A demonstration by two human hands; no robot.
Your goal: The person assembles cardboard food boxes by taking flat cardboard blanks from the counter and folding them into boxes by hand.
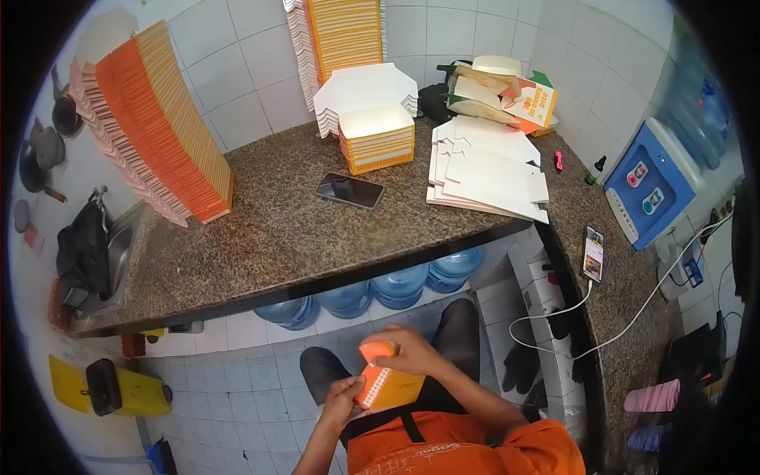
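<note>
Over my lap I hold an orange and yellow cardboard box (404,386) with a white pattern along one edge. My left hand (342,396) is closed on its left edge, thumb on top. At the upper edge, my right hand (402,351) grips a raised orange flap of the same box; some of its fingers are hidden. On the counter ahead, a short nested stack of open boxes (377,142) stands behind a dark phone (350,190). Flat white cardboard blanks (487,174) lie to the right of it.
Tall stacks of nested boxes (162,119) (346,39) lean on the granite counter (261,229). Blue water bottles (396,285) stand beneath it. On the right are a charging phone (592,255), its white cable (625,328) and a blue water dispenser (651,184). A yellow bin (138,392) is at left.
</note>
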